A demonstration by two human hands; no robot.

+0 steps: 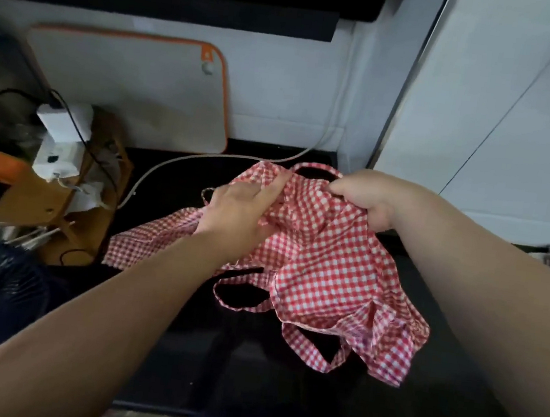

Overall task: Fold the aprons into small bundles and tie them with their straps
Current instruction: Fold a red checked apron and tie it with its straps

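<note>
We log the apron (328,266) crumpled toward the table's (184,177) back-right corner, right grip (367,198) fisted on its top hem, left grip (242,211) on the cloth, pinching or not we cannot tell; the loose straps (305,349) may tangle into the fold.

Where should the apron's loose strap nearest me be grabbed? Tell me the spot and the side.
Pinch the strap at its loop's low bend, coming from the near side: it loops out free below the bunched apron, with nothing over it.
</note>
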